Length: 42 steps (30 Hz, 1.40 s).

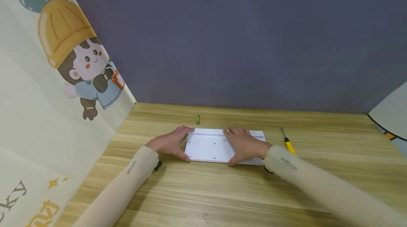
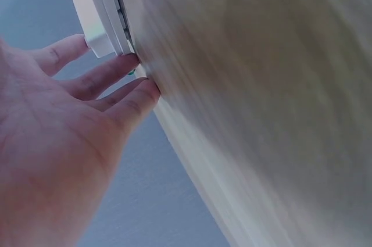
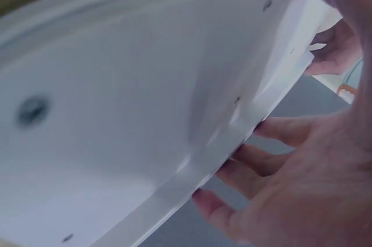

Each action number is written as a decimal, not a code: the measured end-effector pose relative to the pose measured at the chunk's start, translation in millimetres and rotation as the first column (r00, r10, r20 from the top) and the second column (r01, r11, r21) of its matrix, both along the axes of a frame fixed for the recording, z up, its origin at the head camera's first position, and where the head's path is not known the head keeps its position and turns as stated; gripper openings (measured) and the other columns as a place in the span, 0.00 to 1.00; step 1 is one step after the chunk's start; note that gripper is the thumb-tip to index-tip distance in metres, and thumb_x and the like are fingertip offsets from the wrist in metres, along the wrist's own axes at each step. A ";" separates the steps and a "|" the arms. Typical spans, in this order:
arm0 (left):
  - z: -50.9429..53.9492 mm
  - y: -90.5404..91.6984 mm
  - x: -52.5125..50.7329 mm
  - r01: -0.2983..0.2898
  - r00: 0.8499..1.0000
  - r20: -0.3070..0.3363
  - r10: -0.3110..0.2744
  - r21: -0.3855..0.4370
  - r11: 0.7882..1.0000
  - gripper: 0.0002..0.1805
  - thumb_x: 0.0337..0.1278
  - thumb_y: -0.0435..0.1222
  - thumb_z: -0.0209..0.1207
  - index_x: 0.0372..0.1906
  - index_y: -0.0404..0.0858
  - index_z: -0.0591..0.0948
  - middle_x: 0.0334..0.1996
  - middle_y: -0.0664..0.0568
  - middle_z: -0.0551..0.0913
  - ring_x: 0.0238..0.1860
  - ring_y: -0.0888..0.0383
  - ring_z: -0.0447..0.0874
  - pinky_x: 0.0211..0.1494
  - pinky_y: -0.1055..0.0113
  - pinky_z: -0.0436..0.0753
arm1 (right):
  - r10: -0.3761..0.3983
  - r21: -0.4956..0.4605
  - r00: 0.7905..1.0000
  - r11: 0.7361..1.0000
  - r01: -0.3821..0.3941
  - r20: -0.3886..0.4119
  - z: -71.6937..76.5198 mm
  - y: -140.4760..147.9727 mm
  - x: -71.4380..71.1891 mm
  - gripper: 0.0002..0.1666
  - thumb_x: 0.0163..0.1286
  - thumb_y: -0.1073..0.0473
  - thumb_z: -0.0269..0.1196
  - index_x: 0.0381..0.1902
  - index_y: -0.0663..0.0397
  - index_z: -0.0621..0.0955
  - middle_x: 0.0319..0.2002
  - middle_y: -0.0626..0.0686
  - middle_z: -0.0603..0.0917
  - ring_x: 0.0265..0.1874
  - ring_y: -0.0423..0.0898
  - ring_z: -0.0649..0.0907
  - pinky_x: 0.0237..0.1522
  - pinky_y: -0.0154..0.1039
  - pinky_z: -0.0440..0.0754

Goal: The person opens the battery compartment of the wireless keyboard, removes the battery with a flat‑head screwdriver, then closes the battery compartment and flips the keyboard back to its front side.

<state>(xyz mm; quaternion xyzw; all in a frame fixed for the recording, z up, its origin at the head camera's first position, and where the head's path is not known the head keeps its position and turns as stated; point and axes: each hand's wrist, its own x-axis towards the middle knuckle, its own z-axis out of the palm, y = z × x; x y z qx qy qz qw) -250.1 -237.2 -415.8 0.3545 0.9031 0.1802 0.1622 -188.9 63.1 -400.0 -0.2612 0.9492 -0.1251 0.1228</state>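
Observation:
A white keyboard (image 1: pixel 203 146) lies on the wooden table with its back upward and small dark screws in that face. Its keys, on the underside, show in the left wrist view. My left hand (image 1: pixel 171 144) holds its left end, thumb at the near corner and fingers at the far one; in the left wrist view the fingertips (image 2: pixel 131 64) touch that corner. Across the right half, my right hand (image 1: pixel 246 146) grips the keyboard with the thumb on the near edge and the fingers (image 3: pixel 232 171) along the far edge.
A small green battery (image 1: pixel 198 120) lies behind the keyboard. To the right is a screwdriver (image 1: pixel 288 145) with a yellow and black handle, partly behind the right sleeve. A dark grey wall (image 1: pixel 235 43) rises at the table's back edge, and a printed curtain (image 1: pixel 38 89) hangs at left.

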 end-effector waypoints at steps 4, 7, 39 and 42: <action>0.7 1.5 1.1 -0.008 1.000 0.009 0.008 -0.005 1.000 0.63 0.26 0.56 0.76 0.72 0.42 0.56 0.66 0.48 0.61 0.67 0.52 0.57 0.64 0.57 0.63 | -0.002 0.007 1.000 1.000 0.002 -0.024 -0.3 -3.3 -2.1 0.68 0.42 0.37 0.75 0.72 0.60 0.55 0.67 0.61 0.59 0.66 0.57 0.58 0.61 0.60 0.53; 1.6 1.9 2.0 -0.014 1.000 0.019 0.014 0.000 1.000 0.63 0.27 0.55 0.76 0.73 0.43 0.55 0.66 0.47 0.61 0.67 0.52 0.57 0.64 0.57 0.63 | -0.010 0.009 0.999 1.000 0.011 -0.051 -0.8 -3.7 -3.4 0.67 0.39 0.37 0.76 0.72 0.58 0.58 0.64 0.58 0.63 0.63 0.54 0.61 0.58 0.58 0.58; 53.6 -2.7 7.0 0.039 0.995 -0.097 -0.002 0.378 0.925 0.61 0.31 0.50 0.77 0.73 0.43 0.55 0.68 0.49 0.60 0.64 0.49 0.62 0.63 0.50 0.65 | -0.073 -0.257 0.987 0.966 0.035 -0.143 8.7 25.0 0.4 0.69 0.34 0.35 0.76 0.72 0.48 0.59 0.66 0.54 0.62 0.64 0.52 0.63 0.58 0.60 0.64; 57.9 -1.1 8.2 0.045 0.994 -0.113 0.002 0.407 0.912 0.60 0.32 0.53 0.75 0.73 0.41 0.55 0.68 0.49 0.60 0.63 0.49 0.63 0.62 0.53 0.66 | -0.079 -0.284 0.988 0.958 0.037 -0.136 9.5 27.1 1.2 0.69 0.34 0.35 0.77 0.73 0.46 0.58 0.68 0.53 0.60 0.64 0.53 0.62 0.58 0.60 0.64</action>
